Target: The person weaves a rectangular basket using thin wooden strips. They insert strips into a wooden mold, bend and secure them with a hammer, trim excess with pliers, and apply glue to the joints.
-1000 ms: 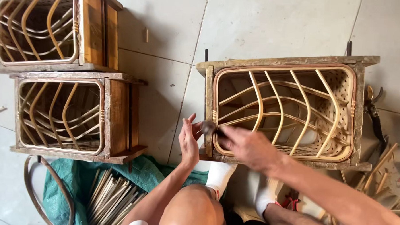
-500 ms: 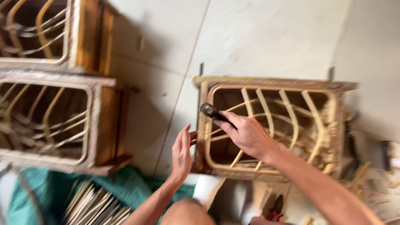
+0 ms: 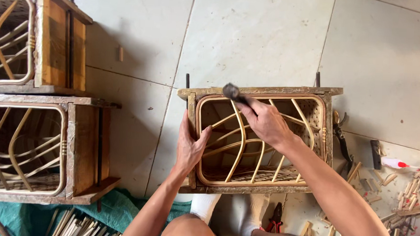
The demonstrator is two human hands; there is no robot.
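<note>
Right hand (image 3: 265,122) fingers closed on hammer (image 3: 231,92) above far rim; left hand (image 3: 189,147) fingers clamp wooden frame (image 3: 260,90) left edge. Strike squarely; keep frame braced.

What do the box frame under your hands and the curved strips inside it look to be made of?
The rectangular box frame looks like rough, unfinished wood: worn brown boards with pale crusty patches. The curved strips look like rattan or cane: pale yellow, smooth, bent into loops. The round-headed tool in the right hand is blurred; its dark head is possibly metal.
</note>
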